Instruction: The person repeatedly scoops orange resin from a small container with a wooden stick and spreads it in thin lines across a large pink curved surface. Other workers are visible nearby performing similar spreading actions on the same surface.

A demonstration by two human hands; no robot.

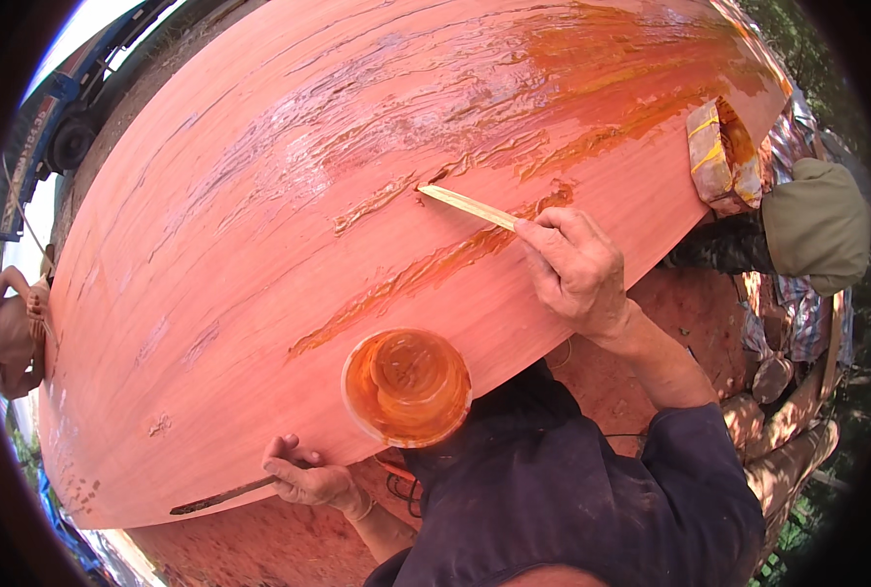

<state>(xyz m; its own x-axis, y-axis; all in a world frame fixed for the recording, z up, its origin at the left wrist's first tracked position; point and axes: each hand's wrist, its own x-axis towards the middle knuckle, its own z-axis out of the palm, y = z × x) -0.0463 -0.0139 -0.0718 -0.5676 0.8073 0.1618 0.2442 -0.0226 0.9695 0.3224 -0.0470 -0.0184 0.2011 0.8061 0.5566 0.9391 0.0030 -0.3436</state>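
Note:
My right hand (580,269) is closed round a pale flat wooden stick (470,207). Its far tip touches a streak of thick brown glossy paste (382,203) on a large reddish wooden panel (215,372). My left hand (310,476) lies at the panel's near edge, fingers closed on a thin dark stick (225,496) with a smeared end; its exact kind I cannot make out. Between my hands, at the near edge, stands a round tub (408,386) coated inside with orange-brown liquid. Another long paste streak (396,284) runs across the wood between the tub and the pale stick.
An open carton (707,152) smeared orange inside sits on the panel's right edge, beside a person in an olive cap (817,227). Another person (15,333) stands at the far left. A blue truck (49,127) is behind. Logs (793,460) lie at right on reddish ground.

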